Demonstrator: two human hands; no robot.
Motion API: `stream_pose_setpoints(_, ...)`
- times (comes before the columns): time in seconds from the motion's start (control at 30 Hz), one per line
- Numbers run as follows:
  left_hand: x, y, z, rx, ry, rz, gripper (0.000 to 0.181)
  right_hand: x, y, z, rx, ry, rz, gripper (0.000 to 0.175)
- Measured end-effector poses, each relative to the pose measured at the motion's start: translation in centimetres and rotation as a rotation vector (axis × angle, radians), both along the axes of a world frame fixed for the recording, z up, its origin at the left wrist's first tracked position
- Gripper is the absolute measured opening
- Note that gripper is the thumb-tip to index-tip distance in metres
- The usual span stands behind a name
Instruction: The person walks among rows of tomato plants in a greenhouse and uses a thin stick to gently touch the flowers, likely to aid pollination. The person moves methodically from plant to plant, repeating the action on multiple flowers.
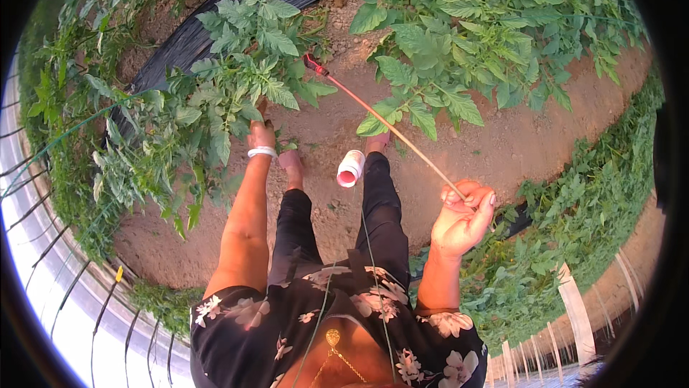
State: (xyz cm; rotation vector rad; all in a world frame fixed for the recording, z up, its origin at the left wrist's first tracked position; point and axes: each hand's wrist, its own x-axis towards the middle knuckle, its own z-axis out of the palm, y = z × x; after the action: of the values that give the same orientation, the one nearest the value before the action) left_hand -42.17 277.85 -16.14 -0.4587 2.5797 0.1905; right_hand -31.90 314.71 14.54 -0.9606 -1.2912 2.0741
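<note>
My right hand (464, 216) pinches the lower end of a thin stick (398, 132) between thumb and fingers. The stick slants up to the left, and its far end is a red-stained tip with wrapping (315, 64), beside the leaves of a tomato plant (264, 38). My left hand (261, 134), with a white bangle at the wrist, reaches in among that plant's lower leaves; its fingers are partly hidden by foliage. Between my legs a white open-mouthed bottle (351, 168) with pink-red inside hangs or stands near a thin string; which one I cannot tell.
More tomato plants (452, 38) grow at the upper right, and others line both sides. Black plastic sheeting (183, 38) crosses the soil (323, 216). A green string (70, 132) runs through the left plants. Thin strings also pass in front of my torso.
</note>
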Motion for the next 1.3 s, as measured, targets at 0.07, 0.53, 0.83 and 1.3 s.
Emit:
stream_pose_setpoints(0.07, 2.4, -1.7, 3.2, 0.35, 0.09, -0.353, 0.038, 1.0, 0.0, 0.7, 0.021, -0.006, 0.012, 0.033)
stream_pose_setpoints(0.53, 1.7, 6.7, 14.5, 0.441, -0.129, -0.524, 0.031, 9.3, 3.6, 5.3, 0.019, 0.023, -0.194, 0.033)
stream_pose_setpoints(0.83, 0.5, 19.9, 18.2, 0.654, -0.012, -0.623, 0.026, 13.1, 8.6, 5.2, -0.026, -0.011, -0.335, 0.034)
stream_pose_setpoints(1.3, -1.4, 47.9, 15.3, 1.457, 0.098, 0.438, 0.034, 16.7, 19.8, 6.5, 0.003, 0.069, -0.417, 0.035)
